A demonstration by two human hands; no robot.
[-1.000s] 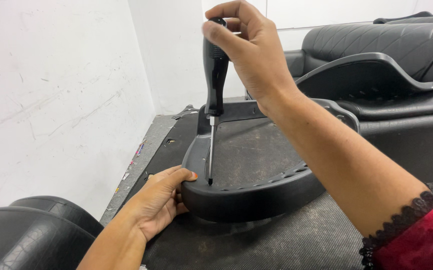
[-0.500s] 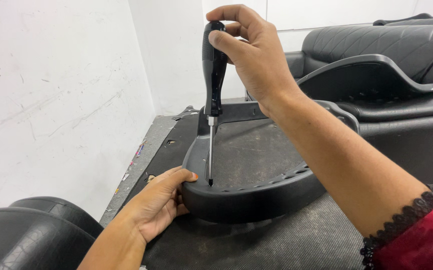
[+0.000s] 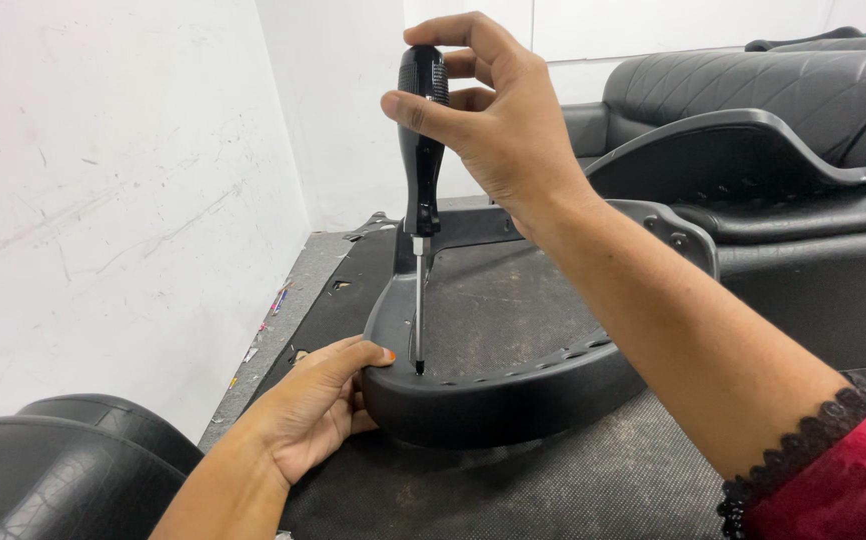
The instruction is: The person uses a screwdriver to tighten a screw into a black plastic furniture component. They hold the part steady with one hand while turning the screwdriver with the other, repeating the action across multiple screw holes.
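A black plastic seat base (image 3: 513, 400) lies on a dark mat (image 3: 553, 490). My right hand (image 3: 498, 120) grips the black handle of a screwdriver (image 3: 421, 170) held upright, its thin shaft running down to the near left rim of the base, tip at a small hole. My left hand (image 3: 318, 405) rests against the near left edge of the base, thumb on top of the rim. A red sleeve with black lace trim covers my right forearm at the lower right.
A white wall (image 3: 103, 200) runs along the left. Black padded seats (image 3: 753, 90) and another black plastic shell (image 3: 743, 150) stand at the back right. A black cushion (image 3: 53, 470) sits at the lower left. Small scraps litter the grey floor strip (image 3: 283, 310).
My right hand's fingers have shifted a little around the screwdriver handle; the tip stays on the same spot. The left hand has not moved.
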